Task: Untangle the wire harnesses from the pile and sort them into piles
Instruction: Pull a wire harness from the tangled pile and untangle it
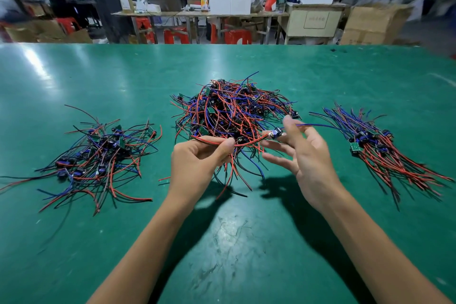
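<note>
Head view: left hand (197, 158) grips red wires and right hand (299, 155) pinches one harness (276, 132) just near the tangled pile (232, 108) mid-table (74, 76), sorted piles left (98, 155) and right (377, 145)

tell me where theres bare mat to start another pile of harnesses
Bare green mat lies near the person, between the forearms, and across the far strip behind the centre tangle. The gaps between it, the left pile and the right pile are narrow, crossed by stray wire ends.
</note>
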Available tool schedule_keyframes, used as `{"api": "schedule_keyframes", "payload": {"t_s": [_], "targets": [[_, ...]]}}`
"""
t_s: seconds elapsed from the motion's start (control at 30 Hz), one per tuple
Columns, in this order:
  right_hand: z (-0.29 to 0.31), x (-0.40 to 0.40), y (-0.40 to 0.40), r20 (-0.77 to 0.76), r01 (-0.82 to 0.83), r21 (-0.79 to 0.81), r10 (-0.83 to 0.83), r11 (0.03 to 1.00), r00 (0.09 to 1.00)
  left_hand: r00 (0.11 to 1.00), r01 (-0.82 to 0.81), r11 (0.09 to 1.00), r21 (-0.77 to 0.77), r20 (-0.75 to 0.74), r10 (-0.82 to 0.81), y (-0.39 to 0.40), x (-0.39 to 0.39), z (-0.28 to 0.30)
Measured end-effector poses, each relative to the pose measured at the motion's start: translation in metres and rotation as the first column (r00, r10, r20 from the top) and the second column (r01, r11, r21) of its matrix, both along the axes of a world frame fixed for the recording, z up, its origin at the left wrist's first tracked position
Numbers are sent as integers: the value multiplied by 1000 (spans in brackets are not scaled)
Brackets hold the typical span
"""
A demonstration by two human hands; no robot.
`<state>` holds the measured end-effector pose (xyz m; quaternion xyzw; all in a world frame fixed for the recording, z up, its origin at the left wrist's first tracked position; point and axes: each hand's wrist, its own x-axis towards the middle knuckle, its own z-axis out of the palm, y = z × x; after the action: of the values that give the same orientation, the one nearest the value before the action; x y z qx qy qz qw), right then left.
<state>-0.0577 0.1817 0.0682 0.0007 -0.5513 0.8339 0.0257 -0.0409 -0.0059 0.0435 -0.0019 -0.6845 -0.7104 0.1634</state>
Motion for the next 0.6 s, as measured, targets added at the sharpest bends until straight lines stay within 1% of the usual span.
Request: {"api": "schedule_keyframes", "payload": {"t_s": [0.1,0.17,0.23,0.33,0.4,0.47,0.6], "targets": [[-4,5,-3,-53,-49,86,53,995,997,1000,19,995,102,14,-21,0,0,3],[-9,8,-7,-67,-42,89,48,995,997,999,36,991,128,7,-38,0,1,4],[-11,10,-12,-58,-17,46,20,999,998,999,43,992,122,-7,-42,0,2,4],[-14,10,-15,-29,-11,-30,10,999,1000,999,45,997,62,-31,-44,2,3,3],[-15,10,-15,-23,-10,-42,9,999,1000,998,54,998,46,-31,-52,4,3,2],[-15,10,-15,-20,2,-48,-3,999,1000,998,69,994,83,-15,-68,6,4,2],[-14,8,-13,4,-3,-111,3,994,1000,993,112,975,193,23,-119,6,4,4]]}}
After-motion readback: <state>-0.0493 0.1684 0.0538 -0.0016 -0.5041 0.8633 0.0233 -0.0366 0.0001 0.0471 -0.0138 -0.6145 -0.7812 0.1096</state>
